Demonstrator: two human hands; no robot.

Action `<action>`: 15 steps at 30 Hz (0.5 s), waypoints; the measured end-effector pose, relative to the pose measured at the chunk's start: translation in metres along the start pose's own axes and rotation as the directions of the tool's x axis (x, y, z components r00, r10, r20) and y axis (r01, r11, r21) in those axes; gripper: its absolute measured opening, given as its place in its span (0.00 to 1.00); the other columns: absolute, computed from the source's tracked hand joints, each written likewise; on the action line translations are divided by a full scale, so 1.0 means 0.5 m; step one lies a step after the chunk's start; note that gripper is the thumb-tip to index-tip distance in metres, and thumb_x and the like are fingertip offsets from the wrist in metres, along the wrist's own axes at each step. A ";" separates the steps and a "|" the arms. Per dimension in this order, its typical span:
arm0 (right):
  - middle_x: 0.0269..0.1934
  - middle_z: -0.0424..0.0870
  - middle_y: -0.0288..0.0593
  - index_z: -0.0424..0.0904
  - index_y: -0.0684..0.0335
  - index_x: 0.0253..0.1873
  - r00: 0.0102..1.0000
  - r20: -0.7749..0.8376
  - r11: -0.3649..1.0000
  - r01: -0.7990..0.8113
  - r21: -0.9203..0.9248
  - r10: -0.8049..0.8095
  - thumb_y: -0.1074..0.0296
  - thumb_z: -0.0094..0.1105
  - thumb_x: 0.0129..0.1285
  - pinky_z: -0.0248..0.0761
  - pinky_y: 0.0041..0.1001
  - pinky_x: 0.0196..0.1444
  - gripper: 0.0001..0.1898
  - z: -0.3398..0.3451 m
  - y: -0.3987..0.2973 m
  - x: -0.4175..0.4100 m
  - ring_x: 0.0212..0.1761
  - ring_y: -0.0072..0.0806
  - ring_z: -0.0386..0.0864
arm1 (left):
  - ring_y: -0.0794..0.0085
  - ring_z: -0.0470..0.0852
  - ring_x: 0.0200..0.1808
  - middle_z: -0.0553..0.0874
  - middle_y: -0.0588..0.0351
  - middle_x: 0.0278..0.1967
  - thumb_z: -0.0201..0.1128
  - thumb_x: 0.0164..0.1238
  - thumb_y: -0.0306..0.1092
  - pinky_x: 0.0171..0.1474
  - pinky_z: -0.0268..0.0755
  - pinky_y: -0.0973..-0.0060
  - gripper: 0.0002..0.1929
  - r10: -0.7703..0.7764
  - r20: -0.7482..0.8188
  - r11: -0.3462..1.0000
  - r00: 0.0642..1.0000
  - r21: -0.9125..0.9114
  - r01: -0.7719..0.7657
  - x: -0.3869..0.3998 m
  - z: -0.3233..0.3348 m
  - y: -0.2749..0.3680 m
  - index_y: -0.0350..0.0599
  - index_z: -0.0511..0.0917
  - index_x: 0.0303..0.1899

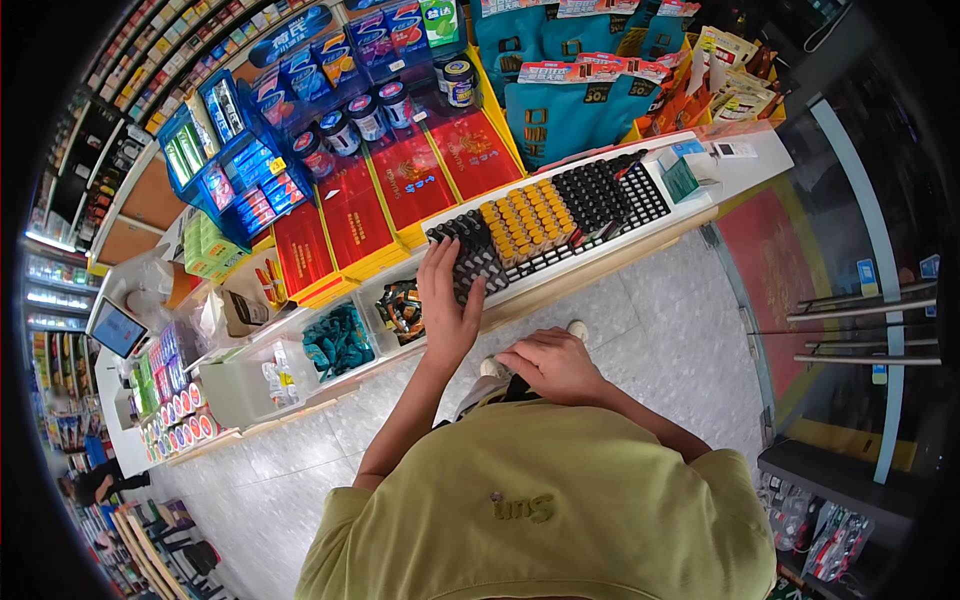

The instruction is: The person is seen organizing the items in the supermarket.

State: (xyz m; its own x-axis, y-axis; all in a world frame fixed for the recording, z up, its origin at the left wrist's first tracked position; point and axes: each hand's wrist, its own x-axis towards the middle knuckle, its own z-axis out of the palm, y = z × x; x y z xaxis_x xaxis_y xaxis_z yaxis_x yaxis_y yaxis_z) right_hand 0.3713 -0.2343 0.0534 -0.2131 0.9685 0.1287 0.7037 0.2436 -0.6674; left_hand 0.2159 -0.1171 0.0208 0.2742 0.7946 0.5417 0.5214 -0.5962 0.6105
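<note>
My left hand (447, 304) rests over the left end of a white tray with a black grid (646, 196). Its fingers are spread and touch dark upright items, apparently lighters (478, 262); whether any is pinched is hidden. Beside them stand rows of yellow-topped lighters (529, 221), then black-topped ones (592, 191). At the tray's right end, many grid cells show no item. My right hand (555, 365) hovers in front of my body, back upward, fingers curled. Its palm is hidden, and nothing shows in it.
Red cartons (409, 176), gum jars (365, 118) and teal bags (555, 112) stand behind the tray. Clear bins hold teal packets (337, 345) and dark wrapped pieces (403, 309). A blue gum rack (240, 169) stands left. Glass doors (862, 300) are right; a person (101, 480) is far left.
</note>
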 end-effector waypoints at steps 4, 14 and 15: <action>0.33 0.86 0.44 0.83 0.60 0.44 0.989 -0.145 0.992 0.040 0.116 -0.023 0.63 0.62 0.66 0.75 0.38 0.43 0.08 -0.034 0.038 0.002 0.36 0.42 0.84 | 0.45 0.69 0.66 0.74 0.40 0.62 0.65 0.63 0.27 0.68 0.59 0.55 0.27 -0.041 -0.033 0.998 0.999 -0.044 0.040 0.027 0.021 0.043 0.36 0.69 0.64; 0.36 0.86 0.44 0.81 0.59 0.44 0.992 -0.112 0.986 0.078 0.148 -0.062 0.63 0.60 0.67 0.73 0.41 0.44 0.07 -0.221 0.218 -0.028 0.40 0.43 0.83 | 0.50 0.72 0.62 0.75 0.42 0.59 0.66 0.62 0.24 0.64 0.63 0.60 0.27 -0.051 -0.043 0.997 0.998 -0.055 0.049 0.122 0.176 0.192 0.38 0.69 0.63; 0.36 0.86 0.44 0.81 0.59 0.44 0.992 -0.111 0.985 0.080 0.155 -0.064 0.63 0.60 0.67 0.73 0.41 0.44 0.07 -0.240 0.238 -0.033 0.40 0.43 0.83 | 0.52 0.73 0.62 0.76 0.43 0.59 0.66 0.62 0.24 0.65 0.63 0.62 0.28 -0.036 -0.031 0.999 0.999 -0.040 0.035 0.129 0.194 0.208 0.38 0.69 0.64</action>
State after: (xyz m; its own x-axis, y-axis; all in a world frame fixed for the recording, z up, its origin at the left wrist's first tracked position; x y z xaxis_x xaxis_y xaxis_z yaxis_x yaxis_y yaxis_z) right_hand 0.5400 -0.2150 0.0602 -0.1806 0.9508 0.2518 0.5708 0.3098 -0.7604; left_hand 0.3663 -0.1169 0.0631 0.2298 0.8114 0.5374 0.4981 -0.5724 0.6513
